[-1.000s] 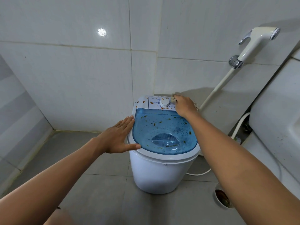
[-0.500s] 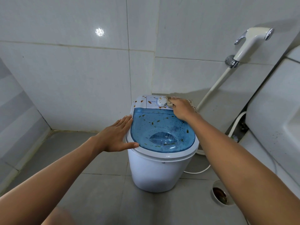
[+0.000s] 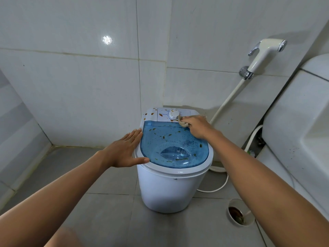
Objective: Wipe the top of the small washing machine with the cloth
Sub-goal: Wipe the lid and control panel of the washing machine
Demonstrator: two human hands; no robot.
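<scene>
A small white washing machine (image 3: 169, 191) stands on the grey floor in the corner. Its clear blue lid (image 3: 170, 139) and white control panel with a round dial (image 3: 174, 114) are dotted with brown-orange specks. My right hand (image 3: 196, 128) grips a bunched beige cloth (image 3: 183, 123) and presses it on the back right of the top, just right of the dial, at the lid's rear edge. My left hand (image 3: 124, 151) lies flat with straight fingers against the machine's left rim, thumb along the front edge.
Tiled walls close in behind and to the left. A white bidet sprayer (image 3: 263, 54) hangs on the wall at the right, its hose (image 3: 227, 102) running down behind the machine. A white toilet tank (image 3: 299, 122) fills the right side. A floor drain (image 3: 239, 213) sits front right.
My right hand has slid the cloth from the back right corner toward me and slightly left, down beside the dial onto the lid's rear edge. The left hand has stayed on the rim.
</scene>
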